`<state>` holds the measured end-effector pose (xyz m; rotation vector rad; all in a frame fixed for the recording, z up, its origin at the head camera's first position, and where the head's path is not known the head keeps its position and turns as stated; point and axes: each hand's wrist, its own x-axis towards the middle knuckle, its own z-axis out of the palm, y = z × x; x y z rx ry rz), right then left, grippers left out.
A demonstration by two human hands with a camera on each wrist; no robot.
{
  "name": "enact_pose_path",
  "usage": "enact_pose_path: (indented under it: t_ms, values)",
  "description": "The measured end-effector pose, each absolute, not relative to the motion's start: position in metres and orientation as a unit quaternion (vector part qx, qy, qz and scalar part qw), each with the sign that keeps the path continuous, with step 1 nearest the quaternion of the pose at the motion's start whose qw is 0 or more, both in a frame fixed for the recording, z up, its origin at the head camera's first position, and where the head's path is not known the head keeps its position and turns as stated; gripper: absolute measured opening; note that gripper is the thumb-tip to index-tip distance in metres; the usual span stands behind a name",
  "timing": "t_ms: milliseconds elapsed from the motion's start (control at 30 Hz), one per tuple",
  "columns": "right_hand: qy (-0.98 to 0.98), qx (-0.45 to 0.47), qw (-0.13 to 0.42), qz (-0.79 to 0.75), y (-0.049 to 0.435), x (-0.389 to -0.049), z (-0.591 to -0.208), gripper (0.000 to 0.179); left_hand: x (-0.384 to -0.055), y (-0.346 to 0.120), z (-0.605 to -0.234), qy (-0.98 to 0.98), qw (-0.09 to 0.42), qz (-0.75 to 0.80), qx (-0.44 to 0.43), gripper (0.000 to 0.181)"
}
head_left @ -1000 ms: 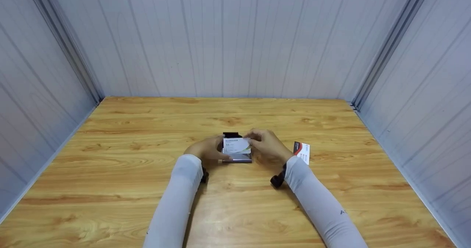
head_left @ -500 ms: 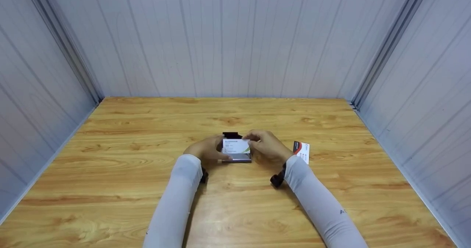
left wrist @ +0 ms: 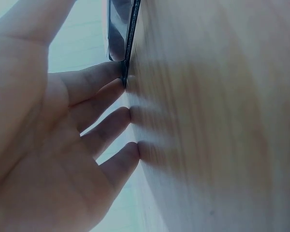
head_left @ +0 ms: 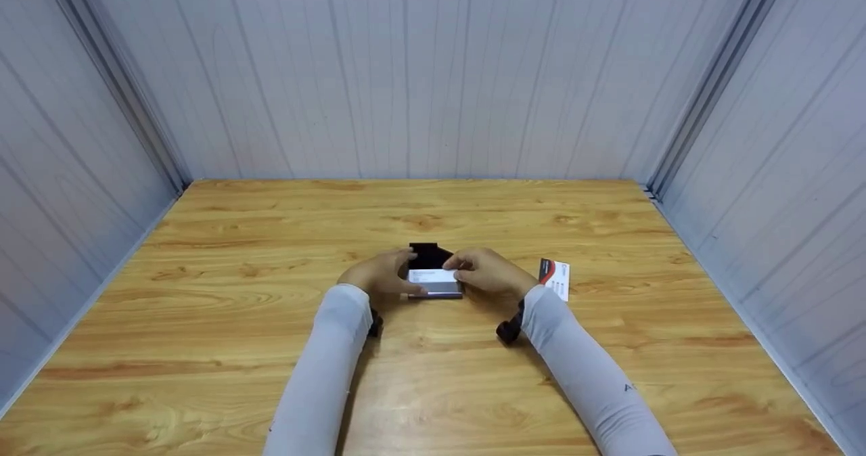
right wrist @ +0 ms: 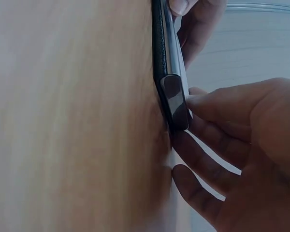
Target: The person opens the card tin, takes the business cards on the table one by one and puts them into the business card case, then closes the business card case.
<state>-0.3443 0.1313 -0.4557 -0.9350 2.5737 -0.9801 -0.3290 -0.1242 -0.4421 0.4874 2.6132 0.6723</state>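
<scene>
A business card holder [head_left: 444, 287] with a silver front and a raised black lid [head_left: 425, 261] lies on the table in the head view. My left hand [head_left: 379, 272] grips its left side, thumb on the front and fingers by the lid. A white business card [head_left: 430, 275] sits partly inside the silver pocket, its upper strip showing. At the card's right end, my right hand [head_left: 490, 271] pinches it between thumb and fingers. The right wrist view shows the holder's metal end [right wrist: 175, 104] beside the right fingers; the card is barely visible there.
Another business card [head_left: 559, 282], white with red and black, lies on the wooden table [head_left: 433, 381] by the right wrist, partly covered by the sleeve. Pale panel walls [head_left: 433, 77] bound the table at the back and sides.
The white business card has slid down toward me into the holder, with the right hand lowering alongside. More of the black lid shows. The left hand has stayed in place.
</scene>
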Motion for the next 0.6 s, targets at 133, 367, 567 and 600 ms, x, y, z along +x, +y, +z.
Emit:
enact_pose_path:
  t_ms: [133, 367, 567, 600]
  values:
    - [0.879, -0.328, 0.112, -0.326, 0.1303, -0.3435, -0.4546, 0.024, -0.3297, -0.1249, -0.4425, 0.933, 0.196, 0.239, 0.182, 0.095]
    - [0.88, -0.348, 0.119, -0.301, 0.1323, -0.3414, -0.4521, 0.03, -0.3307, -0.1257, -0.4432, 0.932, 0.199, 0.24, 0.186, 0.095]
    - [0.874, -0.341, 0.154, -0.31, 0.1373, -0.3389, -0.4513, 0.04, -0.3312, -0.126, -0.4443, 0.932, 0.198, 0.242, 0.184, 0.094]
    - [0.874, -0.338, 0.158, -0.312, 0.1385, -0.3389, -0.4516, 0.041, -0.3313, -0.126, -0.4446, 0.932, 0.197, 0.243, 0.184, 0.093]
